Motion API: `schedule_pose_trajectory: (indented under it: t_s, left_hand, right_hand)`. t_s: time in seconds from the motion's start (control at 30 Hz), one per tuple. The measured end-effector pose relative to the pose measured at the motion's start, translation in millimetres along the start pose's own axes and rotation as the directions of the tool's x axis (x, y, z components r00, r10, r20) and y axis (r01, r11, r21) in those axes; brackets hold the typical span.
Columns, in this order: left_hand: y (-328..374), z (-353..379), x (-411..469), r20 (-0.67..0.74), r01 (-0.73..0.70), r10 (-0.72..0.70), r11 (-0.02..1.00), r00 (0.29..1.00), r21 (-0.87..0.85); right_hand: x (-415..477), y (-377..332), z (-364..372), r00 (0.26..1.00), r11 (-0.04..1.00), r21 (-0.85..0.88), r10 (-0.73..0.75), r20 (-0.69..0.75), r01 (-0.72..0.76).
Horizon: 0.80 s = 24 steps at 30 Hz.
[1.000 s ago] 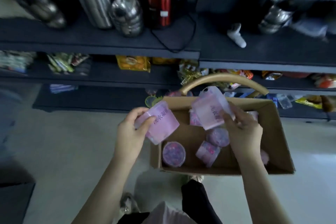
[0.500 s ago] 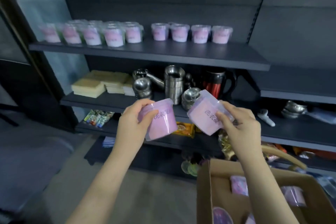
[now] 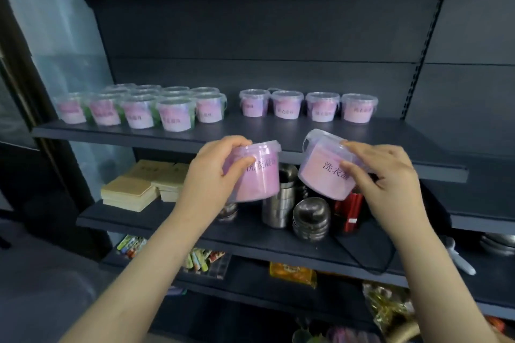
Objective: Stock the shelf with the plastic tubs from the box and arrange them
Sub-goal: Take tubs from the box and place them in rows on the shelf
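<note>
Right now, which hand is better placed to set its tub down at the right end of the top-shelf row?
Probably the right hand: its tilted pink tub is nearest the bare top shelf beyond the row's last tub. The left hand holds the other pink tub further left.

Near left tub [image 3: 260,178], lidded clear plastic with pink contents and a printed label, held roughly upright before the top shelf [image 3: 278,135] edge; near right tub [image 3: 324,172], alike, lid tilted left; left cluster of tubs [image 3: 139,110] and right row of tubs [image 3: 306,106] stand upright on it.
</note>
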<state>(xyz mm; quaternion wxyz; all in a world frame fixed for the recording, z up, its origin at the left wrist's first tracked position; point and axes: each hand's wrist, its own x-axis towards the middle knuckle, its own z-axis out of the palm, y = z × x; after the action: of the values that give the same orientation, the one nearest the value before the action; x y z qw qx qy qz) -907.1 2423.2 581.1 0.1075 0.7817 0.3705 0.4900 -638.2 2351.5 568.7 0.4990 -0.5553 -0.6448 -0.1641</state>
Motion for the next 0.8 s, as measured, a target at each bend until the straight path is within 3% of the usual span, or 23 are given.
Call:
schedule_pose_trajectory:
  t_s: [0.2, 0.4, 0.63, 0.8]
  left_hand:
    - [-65.0, 68.8, 104.6, -0.042, -0.081, 0.079, 0.996, 0.996, -0.033]
    - [-127.4, 119.9, 172.7, 0.030, -0.117, 0.118, 0.993, 0.993, -0.035]
    - [-165.4, 143.2, 217.6, 0.180, -0.010, 0.025, 0.996, 0.983, -0.084]
    - [-179.9, 154.5, 246.6, 0.186, -0.069, 0.078, 0.996, 0.979, -0.054]
  right_hand:
    - [75.6, 75.5, 64.9, 0.995, 0.992, -0.068, -0.104, -0.002, 0.104]
    - [126.4, 131.7, 124.4, 0.979, 0.968, -0.167, -0.173, 0.104, 0.188]
    - [164.7, 152.8, 159.3, 0.972, 0.983, -0.163, -0.049, 0.231, 0.088]
    - [183.3, 160.3, 180.0, 0.974, 0.991, -0.135, 0.018, 0.227, 0.013]
